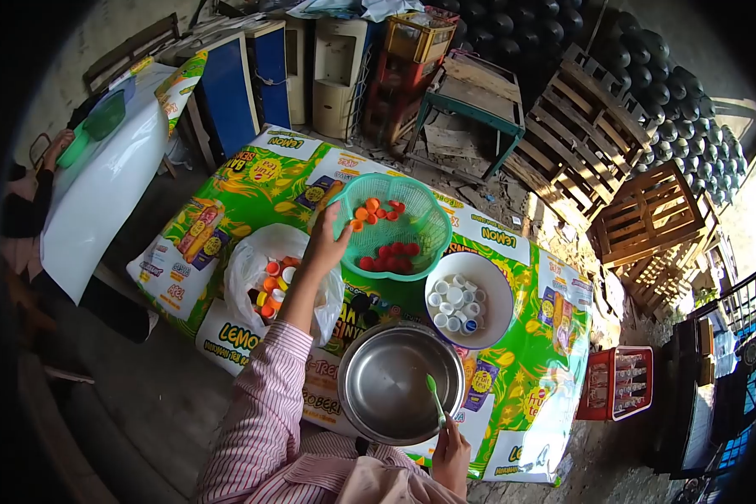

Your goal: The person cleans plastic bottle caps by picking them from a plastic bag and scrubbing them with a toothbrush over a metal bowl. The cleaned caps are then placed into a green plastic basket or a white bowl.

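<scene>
My left hand (328,242) is at the left rim of the green basket (437,220), its visible fingers apart. Orange caps (371,207) lie close to its fingertips, and red caps (392,256) sit lower in the basket. My right hand (452,452) is closed around the handle of a green and white utensil (433,393), whose green end is over a steel bowl (386,378). The bowl has nothing visible inside. White caps (456,298) fill part of a white bowl (500,315). Left of my forearm, a plastic bag (242,267) holds mixed caps (270,290).
A patterned sheet covers the table (521,382). At far left, another person's hand (57,149) holds a green container (74,144) by a white surface (113,197). Wooden pallets (575,126), a low table (470,92) and a red crate (617,384) stand beyond.
</scene>
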The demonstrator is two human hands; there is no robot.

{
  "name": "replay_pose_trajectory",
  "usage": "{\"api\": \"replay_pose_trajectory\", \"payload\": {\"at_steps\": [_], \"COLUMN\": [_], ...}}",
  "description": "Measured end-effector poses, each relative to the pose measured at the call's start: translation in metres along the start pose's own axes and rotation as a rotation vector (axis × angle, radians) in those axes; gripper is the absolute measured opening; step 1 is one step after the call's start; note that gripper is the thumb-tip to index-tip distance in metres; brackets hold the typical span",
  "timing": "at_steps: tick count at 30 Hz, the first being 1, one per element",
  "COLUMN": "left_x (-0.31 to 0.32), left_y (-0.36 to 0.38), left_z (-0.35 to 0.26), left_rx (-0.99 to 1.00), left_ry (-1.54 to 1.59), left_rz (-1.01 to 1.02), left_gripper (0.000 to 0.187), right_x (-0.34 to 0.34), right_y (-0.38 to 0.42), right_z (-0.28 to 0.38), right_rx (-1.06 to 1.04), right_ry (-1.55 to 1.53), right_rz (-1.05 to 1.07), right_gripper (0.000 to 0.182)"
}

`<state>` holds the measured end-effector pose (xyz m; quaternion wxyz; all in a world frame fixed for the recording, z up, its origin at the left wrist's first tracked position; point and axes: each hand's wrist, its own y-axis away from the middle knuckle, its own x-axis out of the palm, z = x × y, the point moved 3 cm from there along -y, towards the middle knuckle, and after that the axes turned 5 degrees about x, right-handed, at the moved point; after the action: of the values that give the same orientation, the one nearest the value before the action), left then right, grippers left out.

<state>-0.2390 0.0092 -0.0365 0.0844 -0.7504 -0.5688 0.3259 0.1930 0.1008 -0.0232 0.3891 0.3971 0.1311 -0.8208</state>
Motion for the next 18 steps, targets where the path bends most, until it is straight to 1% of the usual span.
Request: {"api": "replay_pose_trajectory", "payload": {"at_steps": [2,3,4,5,6,9,11,12,14,16,18], "left_x": [-0.036,-0.049,-0.061,-0.072,-0.080,-0.094,-0.098,-0.100,-0.099,-0.099,-0.099], "left_y": [0.025,0.040,0.056,0.070,0.082,0.115,0.131,0.136,0.144,0.148,0.155], "left_z": [-0.003,0.005,0.010,0.012,0.012,0.017,0.020,0.016,0.010,0.001,-0.008], "left_rx": [-0.048,-0.114,-0.182,-0.149,-0.098,-0.150,0.019,0.011,-0.051,-0.033,-0.158], "left_ry": [-0.030,-0.029,-0.030,-0.074,-0.119,-0.218,-0.365,-0.368,-0.346,-0.308,-0.271], "left_rz": [-0.132,-0.141,-0.154,-0.112,-0.074,-0.037,0.052,0.051,0.208,0.203,0.247], "left_gripper": [0.032,0.026,0.021,0.017,0.017,0.020,0.025,0.025,0.029,0.026,0.024], "right_x": [0.006,0.005,0.006,0.006,0.006,0.003,0.000,-0.002,-0.007,-0.007,-0.007], "right_y": [-0.001,-0.001,-0.002,-0.003,-0.004,-0.008,-0.011,-0.012,-0.014,-0.015,-0.014], "right_z": [-0.003,-0.002,-0.005,-0.006,-0.006,-0.008,-0.007,-0.005,0.000,-0.001,-0.003], "right_rx": [-0.060,-0.053,-0.021,-0.034,-0.049,-0.043,-0.069,-0.070,-0.017,-0.057,-0.132], "right_ry": [-0.021,-0.027,0.030,0.025,0.020,-0.003,-0.023,-0.020,-0.001,-0.010,-0.033], "right_rz": [-0.046,-0.025,0.038,0.031,0.025,0.047,0.033,0.041,0.069,0.044,-0.010], "right_gripper": [0.034,0.034,0.037,0.037,0.038,0.039,0.040,0.040,0.040,0.039,0.039]}}
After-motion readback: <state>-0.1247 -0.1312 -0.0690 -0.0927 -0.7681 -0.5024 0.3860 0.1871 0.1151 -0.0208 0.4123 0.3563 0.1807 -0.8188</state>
